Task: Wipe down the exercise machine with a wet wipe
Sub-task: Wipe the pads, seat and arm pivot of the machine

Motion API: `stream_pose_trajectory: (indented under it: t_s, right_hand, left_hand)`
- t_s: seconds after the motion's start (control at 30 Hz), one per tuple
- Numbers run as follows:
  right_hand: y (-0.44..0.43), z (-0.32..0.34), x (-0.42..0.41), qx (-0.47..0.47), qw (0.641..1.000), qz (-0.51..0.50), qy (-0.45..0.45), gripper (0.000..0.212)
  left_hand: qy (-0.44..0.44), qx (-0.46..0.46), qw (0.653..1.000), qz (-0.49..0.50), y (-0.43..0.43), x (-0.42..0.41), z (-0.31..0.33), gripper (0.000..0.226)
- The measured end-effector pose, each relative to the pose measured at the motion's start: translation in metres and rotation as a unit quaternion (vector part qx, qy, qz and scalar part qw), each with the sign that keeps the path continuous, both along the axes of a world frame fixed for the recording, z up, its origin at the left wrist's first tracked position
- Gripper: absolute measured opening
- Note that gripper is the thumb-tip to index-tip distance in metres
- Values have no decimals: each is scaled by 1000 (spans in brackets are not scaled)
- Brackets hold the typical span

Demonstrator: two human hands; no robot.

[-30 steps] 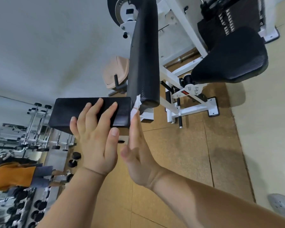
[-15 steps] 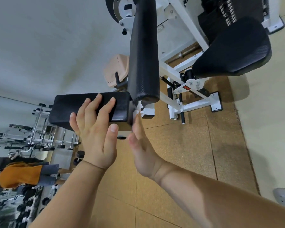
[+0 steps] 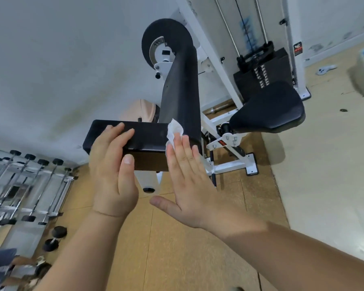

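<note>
The exercise machine has a white frame [image 3: 229,164], a long black upright pad [image 3: 181,91], a black rectangular arm pad [image 3: 147,137] and a black seat [image 3: 267,110]. My left hand [image 3: 111,171] grips the arm pad, fingers over its top and thumb on its near face. My right hand [image 3: 187,179] is flat, fingers together, pressing a crumpled white wet wipe [image 3: 173,131] against the end of the arm pad where it meets the upright pad. The wipe sticks out above my fingertips.
A black weight stack [image 3: 263,74] with cables stands behind the seat. A rack of barbells [image 3: 29,185] and dumbbells [image 3: 55,238] lines the left side. A person in the mirror [image 3: 6,267] shows at lower left. The floor is cork tile [image 3: 177,248] beside pale flooring [image 3: 324,164].
My right hand has turned from edge-on to flat, palm against the pad end, and the wipe now shows more above my fingers. My view has tilted upward. The left hand keeps its grip.
</note>
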State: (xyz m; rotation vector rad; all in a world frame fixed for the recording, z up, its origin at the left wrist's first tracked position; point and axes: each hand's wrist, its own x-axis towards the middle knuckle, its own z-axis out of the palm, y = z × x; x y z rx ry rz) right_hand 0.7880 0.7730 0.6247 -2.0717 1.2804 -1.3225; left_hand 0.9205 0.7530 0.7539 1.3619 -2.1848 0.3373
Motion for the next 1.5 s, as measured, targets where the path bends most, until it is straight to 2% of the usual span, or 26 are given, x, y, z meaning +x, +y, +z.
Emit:
stream_pose_trajectory:
  t_s: [0.07,0.13,0.23,0.3,0.37,0.47,0.57,0.63,0.7,0.87,0.93,1.0,1.1,1.2,1.27,1.33,1.4,1.5]
  right_hand:
    - [-5,-5,6,-39,996,-57,53,104]
    - [-9,-6,15,-59,988,-109,91,101]
    - [-10,-5,36,-46,973,-195,113,100]
    - [-8,-4,54,-27,966,-237,102,100]
    - [-5,1,75,-13,959,-271,84,99]
    - [-7,16,107,0,951,-304,61,99]
    - [-12,33,142,-43,957,-281,64,98]
    - [-16,39,162,-74,960,-252,102,96]
    - [-20,40,170,-79,959,-234,141,94]
    - [-30,30,154,-60,935,-318,147,98]
    - [-35,26,150,-37,919,-374,122,100]
    - [-40,25,154,-23,911,-408,58,100]
    - [-48,32,183,-46,917,-395,-12,100]
    - [-50,29,215,-106,937,-330,35,100]
    - [-53,18,217,-120,935,-328,61,98]
    - [-60,9,208,-124,916,-377,62,94]
    - [-68,6,198,-102,890,-445,21,96]
    - [-78,19,187,-32,828,-537,-157,97]
  left_hand:
    - [33,-66,997,10,-2,20,2,50]
    - [70,-80,994,28,-5,43,2,52]
    - [142,9,989,35,-17,76,-1,59]
    - [202,104,973,-25,-26,94,-4,62]
    - [227,176,952,-106,-32,107,-6,64]
    - [236,239,924,-183,-43,122,0,61]
    - [222,295,899,-235,-51,140,13,52]
    - [197,321,894,-242,-55,149,19,44]
    - [179,330,895,-242,-56,155,24,46]
    - [169,327,893,-258,-61,158,25,45]
    - [166,318,897,-259,-61,157,22,50]
    - [178,311,897,-259,-64,155,19,51]
    - [206,296,894,-265,-72,153,17,46]
    - [212,276,897,-273,-82,156,15,44]
    - [184,255,907,-282,-91,159,14,47]
    - [162,231,909,-306,-101,162,14,51]
    - [138,213,905,-341,-113,164,15,53]
    - [88,201,892,-396,-128,169,19,53]
